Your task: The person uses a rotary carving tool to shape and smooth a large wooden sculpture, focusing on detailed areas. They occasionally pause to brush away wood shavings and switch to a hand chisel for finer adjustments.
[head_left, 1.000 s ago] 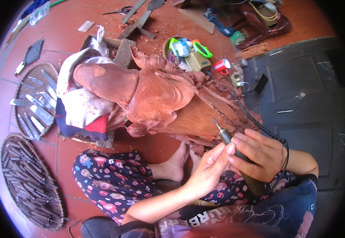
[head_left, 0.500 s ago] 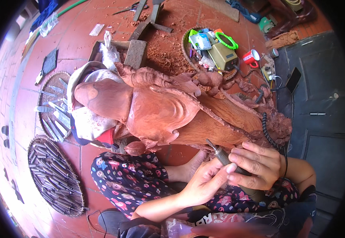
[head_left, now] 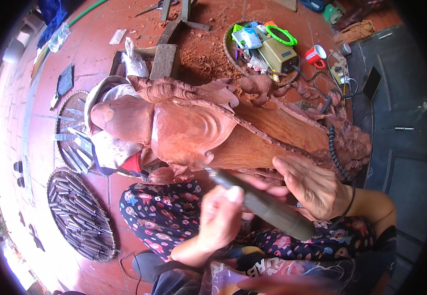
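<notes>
My left hand [head_left: 218,216] grips a dark grey rotary tool handpiece [head_left: 272,209], thumb on top and fingers passing behind it. Its silvery tip points up and left, blurred, so I cannot tell whether a bit sits in it. My right hand [head_left: 316,189] is just right of the handpiece, flat with fingers stretched out, holding nothing visible. Beyond both hands lies a large carved reddish-wood figure [head_left: 194,130] on its back, its smooth head end to the left, resting on a white cloth [head_left: 117,150]. A coiled black cord [head_left: 332,147] runs over its right end.
On the left stand a basket of dark-handled carving tools [head_left: 113,243] and a tray of blades [head_left: 68,105]. Farther back are a beige control box [head_left: 276,54], a red mug [head_left: 315,56], wooden blocks [head_left: 165,61] and wood shavings [head_left: 201,61]. A dark panelled door [head_left: 402,105] lies right.
The handpiece has swung up and left in my left hand and come closer to view. My right hand has let go of it and straightened its fingers. The view has shifted slightly.
</notes>
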Motion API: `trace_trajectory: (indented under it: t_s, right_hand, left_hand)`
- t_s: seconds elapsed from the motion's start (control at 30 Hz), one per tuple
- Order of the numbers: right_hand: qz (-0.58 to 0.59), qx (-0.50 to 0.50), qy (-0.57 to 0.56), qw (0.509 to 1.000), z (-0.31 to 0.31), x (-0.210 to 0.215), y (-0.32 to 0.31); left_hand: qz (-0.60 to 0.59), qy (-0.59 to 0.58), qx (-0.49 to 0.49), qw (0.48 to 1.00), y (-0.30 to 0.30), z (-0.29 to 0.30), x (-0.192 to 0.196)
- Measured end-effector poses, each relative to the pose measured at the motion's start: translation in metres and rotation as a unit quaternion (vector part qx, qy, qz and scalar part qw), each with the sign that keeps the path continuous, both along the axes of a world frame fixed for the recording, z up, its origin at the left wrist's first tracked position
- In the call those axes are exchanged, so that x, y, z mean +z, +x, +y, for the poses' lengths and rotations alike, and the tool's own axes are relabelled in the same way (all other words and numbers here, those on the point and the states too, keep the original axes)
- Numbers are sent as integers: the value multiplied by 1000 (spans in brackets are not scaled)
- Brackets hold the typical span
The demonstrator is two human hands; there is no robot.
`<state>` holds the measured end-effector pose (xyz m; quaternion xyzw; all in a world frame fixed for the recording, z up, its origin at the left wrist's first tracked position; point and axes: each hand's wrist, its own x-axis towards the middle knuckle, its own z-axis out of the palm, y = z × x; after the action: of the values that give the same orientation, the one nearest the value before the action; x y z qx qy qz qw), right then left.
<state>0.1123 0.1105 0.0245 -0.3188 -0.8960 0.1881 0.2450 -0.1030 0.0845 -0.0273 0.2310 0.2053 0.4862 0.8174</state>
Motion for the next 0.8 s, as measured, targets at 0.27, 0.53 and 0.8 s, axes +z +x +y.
trace_trajectory:
  t_s: [0.27, 0.53, 0.8]
  right_hand:
    - [32, 272, -364, 890, -12, 7, 21]
    - [405, 373, -550, 627, 3, 34, -59]
    - [341, 305, -459, 762, 15, 39, -11]
  left_hand:
    - [-177, 27, 264, 948, -55, 12, 11]
    - [197, -10, 563, 802, -122, 10, -4]
    - [191, 16, 453, 871, -108, 9, -5]
